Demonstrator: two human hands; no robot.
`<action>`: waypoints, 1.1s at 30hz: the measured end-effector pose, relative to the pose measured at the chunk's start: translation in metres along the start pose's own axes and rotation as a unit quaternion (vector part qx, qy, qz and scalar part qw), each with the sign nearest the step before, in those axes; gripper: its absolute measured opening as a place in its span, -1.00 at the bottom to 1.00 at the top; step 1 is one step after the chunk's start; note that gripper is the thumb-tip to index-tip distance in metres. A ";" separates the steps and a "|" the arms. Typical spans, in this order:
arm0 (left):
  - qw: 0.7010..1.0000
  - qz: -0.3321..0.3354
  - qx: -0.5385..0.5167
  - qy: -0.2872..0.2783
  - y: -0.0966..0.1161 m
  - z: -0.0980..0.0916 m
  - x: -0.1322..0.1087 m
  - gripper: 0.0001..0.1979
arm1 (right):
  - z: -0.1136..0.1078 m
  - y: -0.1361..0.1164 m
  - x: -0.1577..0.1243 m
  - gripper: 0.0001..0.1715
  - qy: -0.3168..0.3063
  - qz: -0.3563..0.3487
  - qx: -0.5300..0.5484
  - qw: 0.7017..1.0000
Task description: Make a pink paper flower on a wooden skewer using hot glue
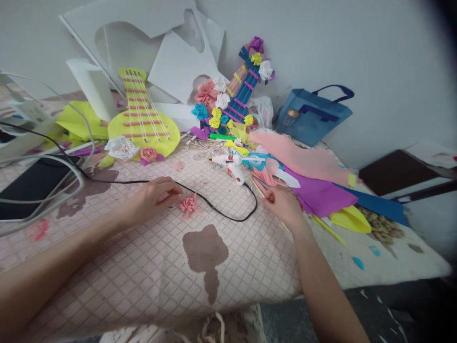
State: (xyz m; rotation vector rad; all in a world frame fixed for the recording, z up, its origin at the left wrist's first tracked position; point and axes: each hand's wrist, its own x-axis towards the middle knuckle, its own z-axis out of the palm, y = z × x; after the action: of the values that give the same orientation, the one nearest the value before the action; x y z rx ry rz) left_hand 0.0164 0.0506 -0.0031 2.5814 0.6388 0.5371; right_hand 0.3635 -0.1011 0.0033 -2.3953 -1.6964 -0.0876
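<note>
My left hand [153, 200] is at the left of the table, fingers curled and tips together beside the left edge of a pink paper flower [189, 205]; what they hold, if anything, is too small to tell. On the right, my right hand [285, 207] is closed on a thin wooden stick [257, 185] that slants under its fingers. Between and beyond my hands lies a white hot glue gun [233, 166], nozzle to the left. Its black cord [228, 216] loops behind the flower. Pink paper strips [266, 176] lie just beyond my right hand.
A yellow paper guitar [143, 121] and a blue one with flowers [246, 93] lean at the back. A black tablet [34, 183] and cables are left. Crepe paper [317, 190] spreads right, before a blue bag [310, 116]. The table's front edge is near.
</note>
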 end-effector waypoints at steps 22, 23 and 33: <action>0.999 -0.032 -0.008 0.008 0.019 -0.024 -0.007 -0.81 | -0.030 -0.016 -0.015 -0.94 -0.001 -0.102 0.125 0.987; 0.999 -0.033 -0.008 0.004 0.020 -0.024 -0.008 -0.82 | -0.032 -0.023 -0.018 -0.92 -0.006 -0.119 0.150 0.981; 0.998 -0.004 -0.051 -0.042 0.021 -0.016 -0.014 -0.89 | -0.028 -0.087 -0.018 -0.80 -0.114 -0.319 0.201 0.919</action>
State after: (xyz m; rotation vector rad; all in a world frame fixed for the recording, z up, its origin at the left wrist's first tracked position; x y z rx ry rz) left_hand 0.0048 0.0312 0.0168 2.4899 0.5780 0.4452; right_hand 0.2779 -0.0962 0.0391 -1.5392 -2.2720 0.4177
